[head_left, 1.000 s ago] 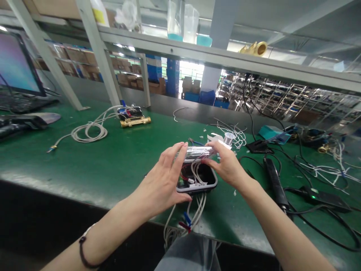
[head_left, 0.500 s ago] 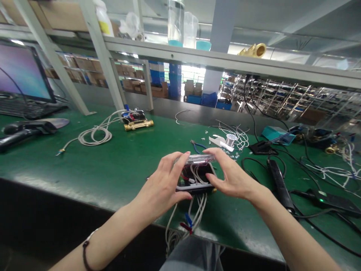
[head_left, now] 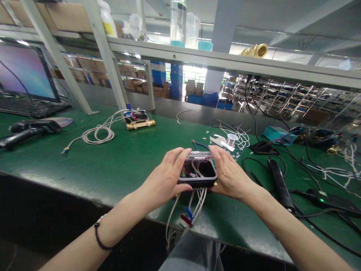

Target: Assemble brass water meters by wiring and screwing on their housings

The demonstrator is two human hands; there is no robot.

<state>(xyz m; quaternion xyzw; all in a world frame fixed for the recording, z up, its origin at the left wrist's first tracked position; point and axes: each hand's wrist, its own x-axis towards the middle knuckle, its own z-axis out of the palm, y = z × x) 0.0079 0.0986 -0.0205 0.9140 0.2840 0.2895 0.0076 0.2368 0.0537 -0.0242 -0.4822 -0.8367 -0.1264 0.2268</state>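
Observation:
A small black housing point(head_left: 197, 177) with a pale rim and wires inside is held just above the green bench point(head_left: 118, 165). A clear plastic cover point(head_left: 199, 155) sits hinged up along its far edge. My left hand point(head_left: 166, 177) wraps the housing's left side, fingertips on the cover. My right hand point(head_left: 229, 174) grips the right side, fingers also on the cover. White wires with red and blue connectors point(head_left: 187, 218) hang from the housing over the bench's front edge.
A brass-fitted unit point(head_left: 138, 119) with a coiled white cable point(head_left: 98, 133) lies at the back left. A monitor point(head_left: 24, 71) and handheld scanner point(head_left: 31, 128) stand far left. Right of my hands lie a black tool point(head_left: 278, 184), cables, a solder spool point(head_left: 231, 140) and blue-handled cutters point(head_left: 199, 144).
The clear cover has come down closer to the housing. Both hands have shifted from the cover's ends down onto the housing's sides.

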